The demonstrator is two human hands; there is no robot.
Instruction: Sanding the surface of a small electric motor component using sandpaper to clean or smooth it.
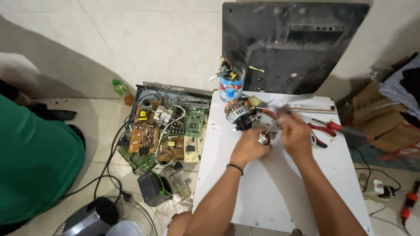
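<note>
My left hand [248,146] grips a small metal cylindrical part [263,139] over the white table [271,192]. My right hand [295,133] holds a thin metal tool [272,126] whose tip rests at that part. Just beyond my hands lies a small electric motor [238,114] with copper windings and an orange wire. A black band circles my left wrist.
A tin of tools [231,85] stands at the table's far edge, red-handled pliers [326,129] lie at the right. An opened device with circuit boards [164,126] sits on the floor at left, beside a person in green [35,161]. A fan [109,216] stands near left; a dark panel [293,43] leans behind.
</note>
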